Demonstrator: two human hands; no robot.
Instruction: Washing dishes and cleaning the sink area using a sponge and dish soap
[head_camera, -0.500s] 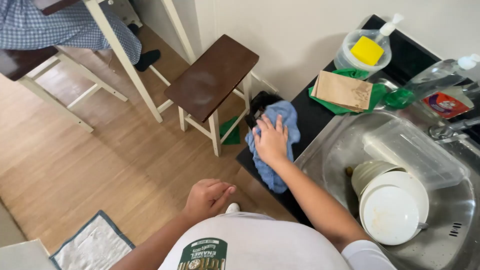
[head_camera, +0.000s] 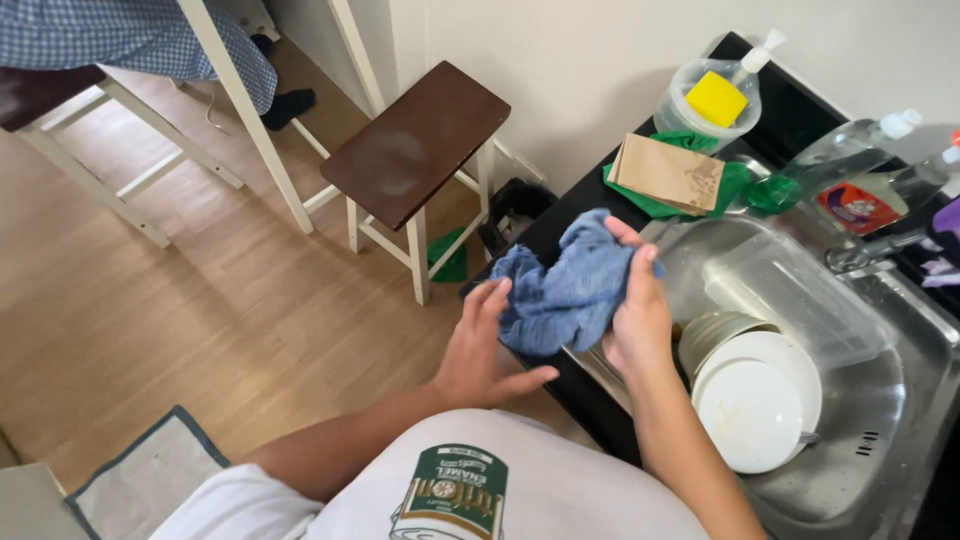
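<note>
Beyond the right hand's (head_camera: 635, 325) fingers (head_camera: 628, 236) a sink (head_camera: 900, 400) holds stacked plates (head_camera: 755, 400) and a clear tub (head_camera: 800, 295), while those fingers clutch a crumpled blue cloth (head_camera: 565, 285) above the surface (head_camera: 560, 215) edge, the left hand's (head_camera: 480, 350) spread fingers (head_camera: 490, 297) touching it.

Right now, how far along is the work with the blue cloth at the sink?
Done: the blue cloth is lifted off the black counter. In hand: the right hand holds it in a closed grip, and the left hand is open, touching its lower edge. Left: white plates and a clear container sit in the sink.
</note>
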